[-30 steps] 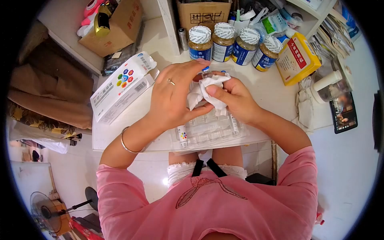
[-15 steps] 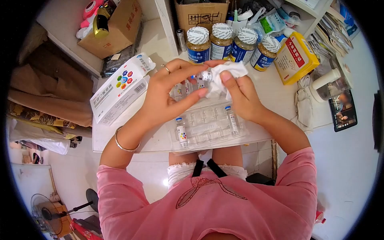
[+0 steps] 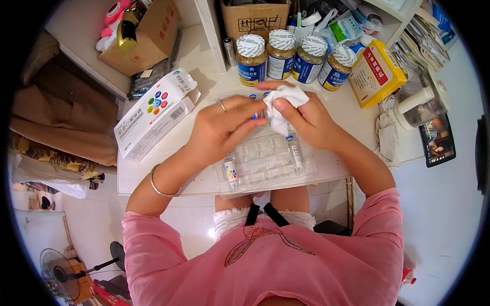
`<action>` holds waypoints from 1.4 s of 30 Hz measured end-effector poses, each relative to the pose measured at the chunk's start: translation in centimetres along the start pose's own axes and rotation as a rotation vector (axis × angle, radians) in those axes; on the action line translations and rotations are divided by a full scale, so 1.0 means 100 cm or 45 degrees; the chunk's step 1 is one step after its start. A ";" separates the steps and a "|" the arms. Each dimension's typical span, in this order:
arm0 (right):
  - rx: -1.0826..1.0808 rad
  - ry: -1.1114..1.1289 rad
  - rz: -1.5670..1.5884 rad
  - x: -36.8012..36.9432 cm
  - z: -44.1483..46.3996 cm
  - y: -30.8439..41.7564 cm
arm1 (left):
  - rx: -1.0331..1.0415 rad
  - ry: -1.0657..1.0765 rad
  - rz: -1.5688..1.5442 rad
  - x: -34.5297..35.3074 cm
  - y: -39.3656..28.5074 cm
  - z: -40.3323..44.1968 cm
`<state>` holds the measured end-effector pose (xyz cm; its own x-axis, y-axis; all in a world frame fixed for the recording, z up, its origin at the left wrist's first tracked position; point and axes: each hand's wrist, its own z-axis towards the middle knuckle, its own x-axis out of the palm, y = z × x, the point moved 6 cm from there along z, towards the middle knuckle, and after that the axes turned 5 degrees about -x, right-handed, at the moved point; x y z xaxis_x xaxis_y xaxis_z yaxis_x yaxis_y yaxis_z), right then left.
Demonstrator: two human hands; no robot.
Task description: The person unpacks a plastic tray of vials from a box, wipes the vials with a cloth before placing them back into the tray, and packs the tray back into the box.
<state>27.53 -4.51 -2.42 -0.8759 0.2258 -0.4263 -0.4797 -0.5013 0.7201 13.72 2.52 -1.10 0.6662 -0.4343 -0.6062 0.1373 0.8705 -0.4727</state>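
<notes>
My left hand [image 3: 219,125] pinches a small glass vial with a blue cap [image 3: 254,116], mostly covered by the fingers. My right hand [image 3: 312,120] grips a crumpled white cloth [image 3: 287,106] pressed against the vial's other end. Below the hands lies a clear plastic tray [image 3: 260,164]. One labelled vial [image 3: 231,172] rests in its left end and another vial [image 3: 295,155] in its right end, both blue-capped. Behind my hands more blue caps [image 3: 252,96] show, their vials largely hidden.
A white carton [image 3: 153,115] with an open flap lies left of the tray. Several capsule jars [image 3: 251,66] line the back, beside a yellow box [image 3: 377,74]. A phone [image 3: 437,141] lies at the right, near a clear container with a white handle [image 3: 416,100].
My left fingers have closed in around the vial, which is now more covered and a little lower. The cloth in my right hand has shifted slightly left and down.
</notes>
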 end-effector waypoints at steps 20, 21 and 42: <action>0.190 -0.198 0.804 -0.002 -0.002 -0.009 | -0.683 0.006 -0.980 0.000 0.032 0.002; 0.192 -0.197 0.805 -0.003 -0.004 -0.010 | -0.714 0.072 -1.120 0.005 0.032 0.001; -0.119 0.202 -0.280 0.008 0.002 0.016 | -0.953 0.117 -0.961 0.004 0.044 -0.001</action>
<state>26.01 -4.98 -1.46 -0.7290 0.2077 -0.6522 -0.6439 -0.5313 0.5506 14.55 6.15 -3.52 0.5346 -0.8448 -0.0233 -0.0148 0.0183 -0.9997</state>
